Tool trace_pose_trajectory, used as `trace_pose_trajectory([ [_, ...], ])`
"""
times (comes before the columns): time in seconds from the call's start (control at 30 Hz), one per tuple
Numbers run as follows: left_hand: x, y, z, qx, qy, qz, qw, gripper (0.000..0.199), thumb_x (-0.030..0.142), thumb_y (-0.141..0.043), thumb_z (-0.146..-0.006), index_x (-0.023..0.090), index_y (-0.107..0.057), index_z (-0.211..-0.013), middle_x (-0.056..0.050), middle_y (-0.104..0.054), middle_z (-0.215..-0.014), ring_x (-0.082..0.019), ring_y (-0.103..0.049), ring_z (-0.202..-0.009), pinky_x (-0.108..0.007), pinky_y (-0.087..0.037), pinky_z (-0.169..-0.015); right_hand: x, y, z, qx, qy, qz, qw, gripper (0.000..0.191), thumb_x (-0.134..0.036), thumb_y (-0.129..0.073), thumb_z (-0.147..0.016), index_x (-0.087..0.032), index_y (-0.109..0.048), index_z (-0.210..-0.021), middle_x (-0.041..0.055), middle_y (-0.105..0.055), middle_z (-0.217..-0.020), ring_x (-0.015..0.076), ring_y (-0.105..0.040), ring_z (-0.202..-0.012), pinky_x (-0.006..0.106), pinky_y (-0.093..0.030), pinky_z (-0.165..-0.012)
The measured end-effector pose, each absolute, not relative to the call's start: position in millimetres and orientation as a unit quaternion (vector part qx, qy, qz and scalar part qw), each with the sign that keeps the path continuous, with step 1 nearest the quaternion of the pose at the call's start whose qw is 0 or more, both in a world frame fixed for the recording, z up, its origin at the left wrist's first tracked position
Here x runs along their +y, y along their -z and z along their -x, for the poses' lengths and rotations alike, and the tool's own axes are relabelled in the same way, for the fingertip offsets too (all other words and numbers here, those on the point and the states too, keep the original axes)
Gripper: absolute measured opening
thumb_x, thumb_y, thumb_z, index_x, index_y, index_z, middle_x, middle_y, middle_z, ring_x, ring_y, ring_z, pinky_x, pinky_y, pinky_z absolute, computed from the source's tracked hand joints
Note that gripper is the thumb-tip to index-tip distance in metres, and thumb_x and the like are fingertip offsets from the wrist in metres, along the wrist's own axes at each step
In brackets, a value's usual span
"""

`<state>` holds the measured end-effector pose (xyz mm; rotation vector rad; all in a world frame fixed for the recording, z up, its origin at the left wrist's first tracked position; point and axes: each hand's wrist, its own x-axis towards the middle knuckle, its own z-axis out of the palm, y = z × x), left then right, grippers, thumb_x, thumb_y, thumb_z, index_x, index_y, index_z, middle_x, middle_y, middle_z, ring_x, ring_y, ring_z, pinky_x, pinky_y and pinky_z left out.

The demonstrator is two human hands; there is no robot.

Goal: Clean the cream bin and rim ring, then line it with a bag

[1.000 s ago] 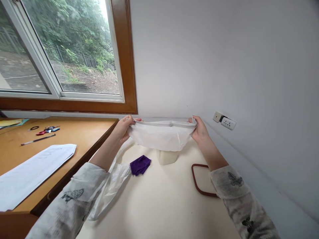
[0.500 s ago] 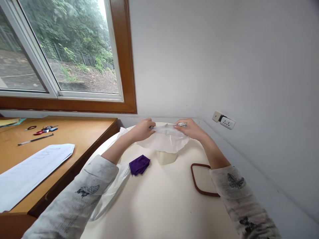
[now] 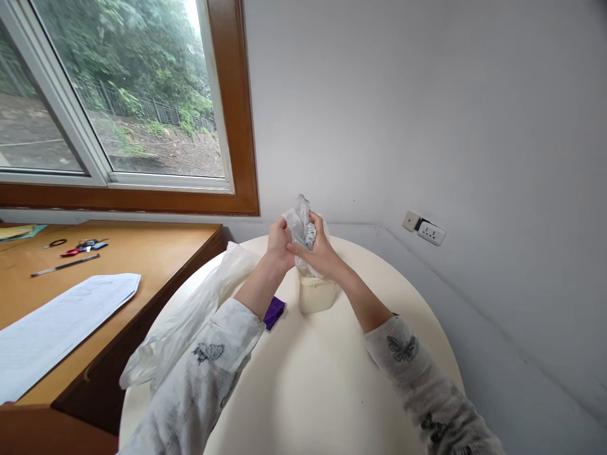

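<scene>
Both hands are closed on the same thing: the left hand and the right hand grasp a thin white bag, its plastic gathered between them. The right thumb reaches across toward the left hand, and a crumpled tuft of the bag stands up above the fingers. Part of the grip is hidden in the folds, so I cannot tell how each finger sits.

The bag is over the far part of a round cream table, directly above a small cream tub. Its lower end comes down to the tub's rim — whether any of it goes inside, I cannot tell.

Left of the tub lies a purple cloth, partly covered by the left forearm. Farther left, loose white plastic stretches along the table's edge, partly behind the left sleeve. Beside the table is a wooden desk with paper and a pen on it.
</scene>
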<state>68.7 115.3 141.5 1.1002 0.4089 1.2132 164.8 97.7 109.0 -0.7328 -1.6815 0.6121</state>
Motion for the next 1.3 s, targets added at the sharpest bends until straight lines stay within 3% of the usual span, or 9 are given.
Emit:
trace_pose_trajectory([
  [0.1,108,-139,-62,0.134,-0.478,-0.470,0.730,0.033,0.037,-0.048,-0.076,0.011,-0.059,-0.093,-0.009,-0.066,-0.086,-0.023,-0.063,-0.086,-0.035,-0.048,-0.079,107,-107,-173,-0.697,-0.163,0.369,0.592,0.043,-0.032,-0.058,-0.075,-0.023,-0.046,-0.115,0.0071,-0.052,-0.115,0.0221,-0.045,-0.112,0.039,-0.034,-0.096],
  [0.2,106,-127,-62,0.176,-0.473,-0.530,0.681,0.044,0.036,-0.060,-0.073,0.016,-0.052,-0.112,-0.009,-0.064,-0.101,-0.024,-0.060,-0.098,-0.036,-0.045,-0.086,117,-111,-177,-0.666,-0.141,0.406,0.609,0.018,-0.029,-0.052,-0.077,-0.022,-0.055,-0.093,0.0030,-0.061,-0.087,0.0204,-0.055,-0.090,0.037,-0.041,-0.085],
  [0.33,113,-112,-63,0.287,-0.531,-0.625,0.494,0.089,0.030,-0.079,-0.055,0.021,-0.033,-0.131,-0.013,-0.043,-0.133,-0.027,-0.039,-0.123,-0.040,-0.032,-0.101,121,-121,-176,-0.614,-0.265,0.381,0.638,0.021,-0.039,-0.055,-0.074,-0.020,-0.057,-0.082,0.0015,-0.063,-0.078,0.0167,-0.058,-0.074,0.031,-0.045,-0.072],
  [0.4,117,-112,-62,0.249,-0.507,-0.676,0.474,0.092,0.030,-0.080,-0.053,0.020,-0.033,-0.131,-0.012,-0.038,-0.138,-0.027,-0.035,-0.127,-0.040,-0.029,-0.104,118,-128,-175,-0.613,-0.344,0.354,0.616,0.026,-0.044,-0.057,-0.072,-0.019,-0.058,-0.078,0.0017,-0.062,-0.076,0.0165,-0.058,-0.074,0.030,-0.045,-0.072],
  [0.5,120,-120,-61,0.166,-0.449,-0.707,0.521,0.081,0.031,-0.078,-0.056,0.019,-0.041,-0.127,-0.011,-0.047,-0.130,-0.027,-0.042,-0.121,-0.040,-0.035,-0.100,113,-138,-176,-0.639,-0.375,0.348,0.574,0.027,-0.045,-0.060,-0.070,-0.019,-0.056,-0.078,0.0003,-0.059,-0.073,0.0168,-0.057,-0.075,0.030,-0.045,-0.073],
  [0.7,123,-134,-65,0.166,-0.387,-0.695,0.583,0.061,0.027,-0.079,-0.056,0.015,-0.055,-0.111,-0.010,-0.063,-0.103,-0.025,-0.058,-0.099,-0.041,-0.043,-0.089,120,-147,-188,-0.656,-0.198,0.468,0.558,0.022,-0.042,-0.063,-0.068,-0.021,-0.058,-0.072,0.0016,-0.056,-0.088,0.0211,-0.053,-0.093,0.039,-0.039,-0.087],
  [0.97,132,-139,-80,0.242,-0.486,-0.557,0.628,0.038,0.033,-0.075,-0.060,0.015,-0.062,-0.090,-0.004,-0.062,-0.078,-0.016,-0.059,-0.072,-0.032,-0.048,-0.071,121,-116,-193,-0.582,-0.521,0.218,0.586,0.062,-0.066,-0.054,-0.066,-0.030,-0.045,-0.116,0.0028,-0.054,-0.119,0.0210,-0.050,-0.111,0.036,-0.044,-0.089],
  [1.1,138,-141,-88,0.337,-0.559,-0.495,0.574,0.031,0.038,-0.072,-0.062,0.016,-0.061,-0.082,0.001,-0.056,-0.063,-0.012,-0.054,-0.058,-0.028,-0.045,-0.061,117,-101,-185,-0.597,-0.550,0.275,0.515,0.081,-0.043,-0.080,-0.049,-0.027,-0.042,-0.119,0.0058,-0.052,-0.123,0.0235,-0.049,-0.114,0.038,-0.044,-0.092],
  [1.3,144,-139,-83,0.351,-0.566,-0.487,0.565,0.028,0.045,-0.062,-0.069,0.019,-0.054,-0.077,0.004,-0.048,-0.054,-0.010,-0.048,-0.046,-0.025,-0.043,-0.051,116,-101,-182,-0.601,-0.547,0.317,0.489,0.069,-0.027,-0.081,-0.048,-0.022,-0.050,-0.109,0.0053,-0.059,-0.113,0.0213,-0.057,-0.101,0.034,-0.046,-0.089],
])
